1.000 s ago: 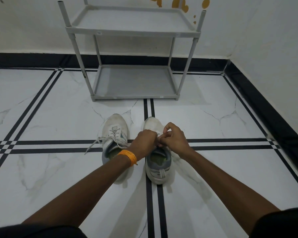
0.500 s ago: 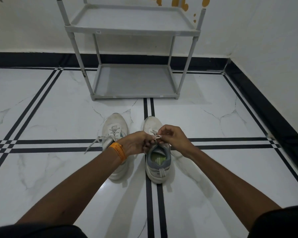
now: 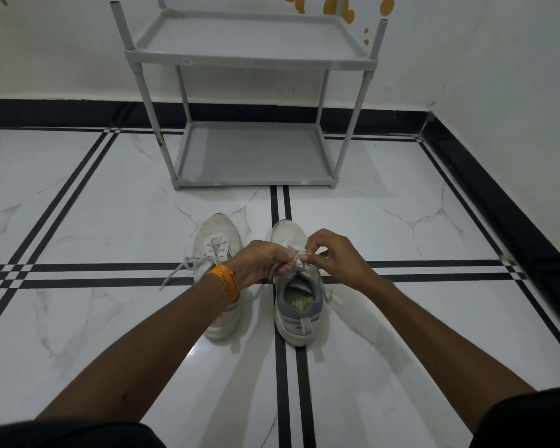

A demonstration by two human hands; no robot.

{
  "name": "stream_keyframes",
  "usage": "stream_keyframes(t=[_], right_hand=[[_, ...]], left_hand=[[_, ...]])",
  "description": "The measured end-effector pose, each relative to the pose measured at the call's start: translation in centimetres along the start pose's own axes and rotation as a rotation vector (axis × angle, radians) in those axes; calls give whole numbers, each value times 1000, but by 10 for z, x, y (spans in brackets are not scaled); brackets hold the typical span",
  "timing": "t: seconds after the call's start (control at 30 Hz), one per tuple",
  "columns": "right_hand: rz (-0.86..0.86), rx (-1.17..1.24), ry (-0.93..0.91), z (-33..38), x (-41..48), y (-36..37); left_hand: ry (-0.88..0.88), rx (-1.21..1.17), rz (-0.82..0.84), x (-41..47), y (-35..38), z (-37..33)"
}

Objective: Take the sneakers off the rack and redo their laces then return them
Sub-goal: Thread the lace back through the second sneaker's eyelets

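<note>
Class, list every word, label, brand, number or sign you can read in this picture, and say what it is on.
None can be read.
Small sticker on the front edge of the rack's top shelf: too small and blurred to read.
Two tiny stickers on the bottom shelf's front edge: unreadable.
Insole of the right sneaker: green markings, no legible text.
Left sneaker: no visible brand or lettering.

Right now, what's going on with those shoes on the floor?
A person is lacing the right-hand sneaker: the left hand and right hand pinch its lace above the tongue. The left-hand sneaker sits beside it, a lace end trailing loose on the tiles. The grey rack behind holds no shoes.
</note>
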State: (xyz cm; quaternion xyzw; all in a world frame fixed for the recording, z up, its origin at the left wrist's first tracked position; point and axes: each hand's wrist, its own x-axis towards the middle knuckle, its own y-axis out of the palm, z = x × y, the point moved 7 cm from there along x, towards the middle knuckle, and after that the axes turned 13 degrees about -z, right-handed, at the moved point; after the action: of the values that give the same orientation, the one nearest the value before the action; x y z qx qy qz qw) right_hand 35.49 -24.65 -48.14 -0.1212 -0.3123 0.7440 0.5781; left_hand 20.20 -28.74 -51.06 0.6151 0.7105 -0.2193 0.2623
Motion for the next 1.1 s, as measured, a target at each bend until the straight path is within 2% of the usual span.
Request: stream_keyframes(t=[0.13,0.27,0.33,0.4,0.5,0.63,0.73,0.9,1.1], right_hand=[[50,-3,20,-9,-2,-3],[62,-78,72,-32,-8,-20],[74,-134,105,-44,-15,-26],[79,-171,159,-52,-20,-24],[48,-177,246,-52,-23,-19],[-80,-151,334,-47,-23,-19],[-88,-295,211,-43,-24,-9],[-51,-704,48,-48,-29,-7],[-23,-948,-95,-51,-33,-5]], left_hand=[[60,72,-123,2,-11,0],[213,175,-288,10,-46,0],[331,348,-376,11,-51,-6],[492,627,-448,8,-44,-17],[650,915,-464,4,-30,-23],[712,986,-405,2,-32,-21],[787,1134,-411,0,-30,-21],[816,1366,-424,-6,-26,-15],[707,1320,-533,2,-36,-8]])
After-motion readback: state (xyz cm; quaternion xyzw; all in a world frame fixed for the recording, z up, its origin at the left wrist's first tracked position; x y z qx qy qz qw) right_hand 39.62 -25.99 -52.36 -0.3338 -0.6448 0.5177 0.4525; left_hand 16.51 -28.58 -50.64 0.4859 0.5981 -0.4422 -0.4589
